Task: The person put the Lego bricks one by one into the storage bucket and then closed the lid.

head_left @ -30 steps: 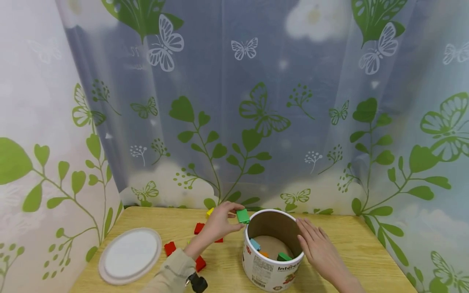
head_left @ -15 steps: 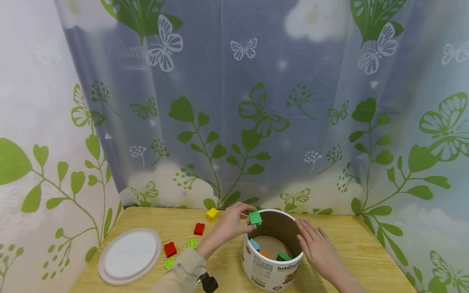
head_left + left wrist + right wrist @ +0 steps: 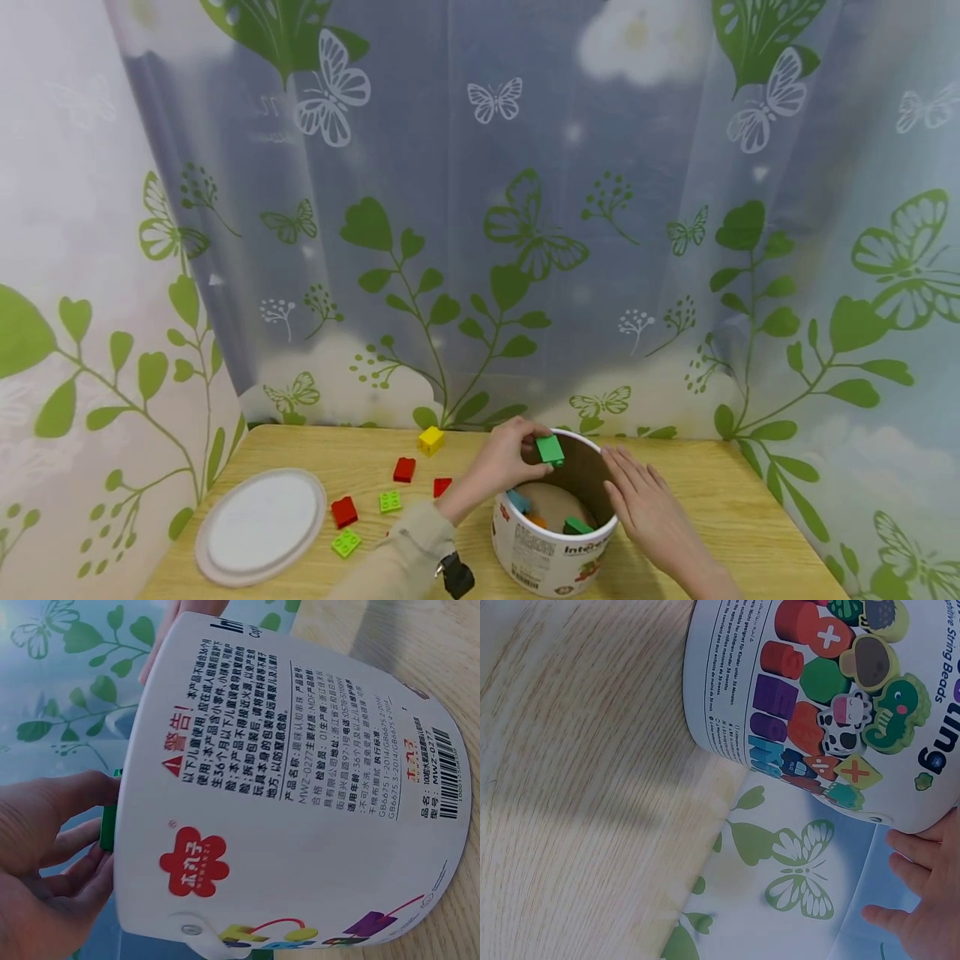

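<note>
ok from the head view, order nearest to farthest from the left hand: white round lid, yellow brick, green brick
1. Green brick: pinched in the left hand, at the tub.
2. Yellow brick: to the hand's left, toward the back.
3. White round lid: far left.

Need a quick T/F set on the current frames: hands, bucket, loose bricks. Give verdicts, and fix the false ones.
1. The left hand holds a green brick. True.
2. The right hand also grips a brick. False: its fingers lie straight against the bucket.
3. The bucket is empty. False: several pieces lie in it, among them a blue piece and an orange piece.
4. The white lid lies on the table, off the bucket. True.
5. The yellow brick is inside the bucket. False: it sits on the table.
</note>
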Demonstrator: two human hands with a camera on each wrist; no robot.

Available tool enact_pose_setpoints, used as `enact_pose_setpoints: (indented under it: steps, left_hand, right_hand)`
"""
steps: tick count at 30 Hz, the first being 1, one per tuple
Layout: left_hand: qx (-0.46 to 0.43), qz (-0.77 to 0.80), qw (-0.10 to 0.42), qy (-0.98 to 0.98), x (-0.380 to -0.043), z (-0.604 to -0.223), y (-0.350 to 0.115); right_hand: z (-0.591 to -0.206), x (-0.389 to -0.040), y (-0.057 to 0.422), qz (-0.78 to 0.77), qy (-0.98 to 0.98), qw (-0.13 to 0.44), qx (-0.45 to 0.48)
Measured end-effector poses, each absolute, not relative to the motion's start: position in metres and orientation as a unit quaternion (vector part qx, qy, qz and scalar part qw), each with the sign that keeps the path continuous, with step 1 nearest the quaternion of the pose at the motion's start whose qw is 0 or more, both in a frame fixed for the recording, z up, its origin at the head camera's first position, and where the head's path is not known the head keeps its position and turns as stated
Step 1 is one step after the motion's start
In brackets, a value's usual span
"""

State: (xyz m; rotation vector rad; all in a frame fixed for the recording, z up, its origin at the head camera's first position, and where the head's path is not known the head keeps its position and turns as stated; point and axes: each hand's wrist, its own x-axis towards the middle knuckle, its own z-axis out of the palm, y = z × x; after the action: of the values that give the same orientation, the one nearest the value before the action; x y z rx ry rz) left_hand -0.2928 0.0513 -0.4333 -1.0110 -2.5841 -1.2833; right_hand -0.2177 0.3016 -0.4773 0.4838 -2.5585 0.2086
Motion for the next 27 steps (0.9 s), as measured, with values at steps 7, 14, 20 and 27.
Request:
enact_pose_setpoints:
  steps: [7,14,20,27]
  left_hand:
    - [-0.324,-0.403,0.051,-0.854,-0.296,-0.442,0.066]
    - [-0.317,-0.394,0.058,-0.861,-0.298,-0.45,0.072]
    - [-0.315,-0.38,0.066,-0.867,-0.296,-0.449,0.074]
    - [-0.31,-0.377,0.068,-0.87,-0.293,-0.448,0.074]
  right_hand:
    - [-0.476,-0.218,0.302,0.077,-0.95,0.247,0.172]
    - [-0.476,-0.218,0.302,0.084,-0.955,0.229,0.167]
    - [-0.477,-0.218,0.303,0.087,-0.955,0.231,0.166]
    - [-0.478,-0.218,0.303,0.086,-0.958,0.222,0.163]
